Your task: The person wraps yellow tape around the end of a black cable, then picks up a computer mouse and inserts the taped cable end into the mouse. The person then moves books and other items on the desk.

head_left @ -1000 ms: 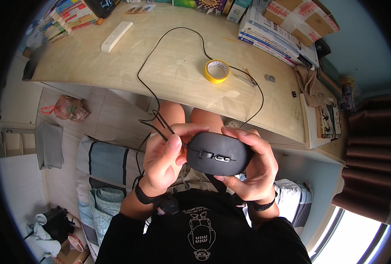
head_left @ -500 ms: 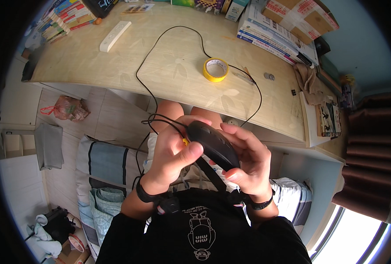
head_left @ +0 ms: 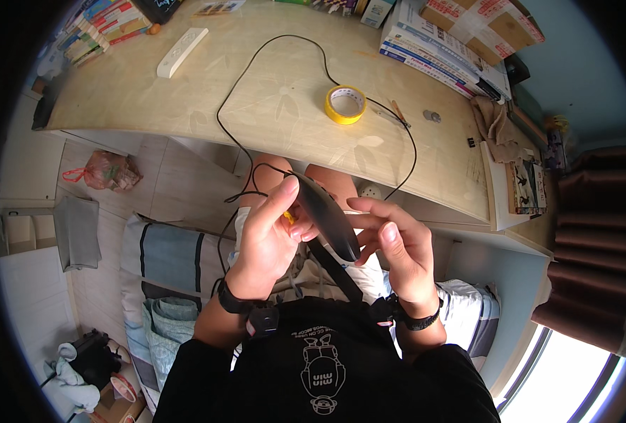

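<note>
A black wired computer mouse (head_left: 329, 218) is tilted on its side above my lap. My left hand (head_left: 265, 234) is closed on its left end, thumb at the upper edge and fingers underneath. A small yellow piece (head_left: 289, 218) shows by those fingers; what it is I cannot make out. My right hand (head_left: 399, 248) is at the mouse's right side, its fingers spread and its thumb lifted away. Some right fingertips reach behind the mouse and seem to touch it. From near my left hand, a black cable (head_left: 232, 134) loops over the desk.
On the desk (head_left: 150, 106) lie a yellow tape roll (head_left: 345, 105), a white power strip (head_left: 183, 53) and a thin pen-like stick (head_left: 400, 113). Stacked books (head_left: 433, 60) and a cardboard box (head_left: 485, 28) stand at the back right. A tied plastic bag (head_left: 108, 170) rests on the floor, left.
The mouse has turned onto its side and shifted slightly left. My right thumb has come off it, and my left thumb has moved up to its upper edge.
</note>
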`<state>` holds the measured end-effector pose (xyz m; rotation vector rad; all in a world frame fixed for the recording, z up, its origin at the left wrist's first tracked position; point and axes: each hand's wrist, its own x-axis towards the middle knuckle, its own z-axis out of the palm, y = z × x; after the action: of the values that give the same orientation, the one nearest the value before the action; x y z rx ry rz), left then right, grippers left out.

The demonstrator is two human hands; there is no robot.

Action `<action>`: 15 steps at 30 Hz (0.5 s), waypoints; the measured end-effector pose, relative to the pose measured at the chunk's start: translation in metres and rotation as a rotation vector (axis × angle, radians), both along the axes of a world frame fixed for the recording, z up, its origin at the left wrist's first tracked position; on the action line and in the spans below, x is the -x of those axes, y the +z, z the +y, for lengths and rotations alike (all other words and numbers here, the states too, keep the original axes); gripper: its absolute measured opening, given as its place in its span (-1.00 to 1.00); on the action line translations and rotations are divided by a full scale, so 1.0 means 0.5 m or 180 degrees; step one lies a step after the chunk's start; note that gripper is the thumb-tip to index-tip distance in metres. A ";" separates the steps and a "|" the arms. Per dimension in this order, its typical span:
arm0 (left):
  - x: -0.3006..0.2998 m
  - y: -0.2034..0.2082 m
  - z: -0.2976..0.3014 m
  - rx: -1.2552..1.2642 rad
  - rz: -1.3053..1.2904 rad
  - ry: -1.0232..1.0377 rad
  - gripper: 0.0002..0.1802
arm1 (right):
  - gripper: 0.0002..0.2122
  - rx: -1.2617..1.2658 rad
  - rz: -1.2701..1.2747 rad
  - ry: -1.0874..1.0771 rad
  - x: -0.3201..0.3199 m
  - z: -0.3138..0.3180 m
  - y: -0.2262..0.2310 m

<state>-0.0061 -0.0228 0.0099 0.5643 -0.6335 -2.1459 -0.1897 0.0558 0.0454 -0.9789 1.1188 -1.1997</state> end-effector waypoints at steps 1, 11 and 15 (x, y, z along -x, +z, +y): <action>0.001 -0.003 -0.001 -0.0067 0.0030 0.0004 -0.51 | -0.59 0.0098 0.0003 0.0046 0.000 -0.003 0.000; 0.019 -0.027 0.000 0.0102 -0.0388 0.0260 -0.69 | -0.69 -0.0174 0.0336 -0.0082 -0.016 -0.008 -0.006; 0.021 -0.028 0.000 0.0247 -0.0275 0.0415 -0.81 | -0.71 -0.0403 -0.0113 -0.0121 -0.008 -0.009 -0.014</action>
<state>-0.0168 -0.0227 -0.0042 0.6412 -0.7047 -1.9751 -0.1859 0.0515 0.0383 -0.8405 1.1750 -1.1577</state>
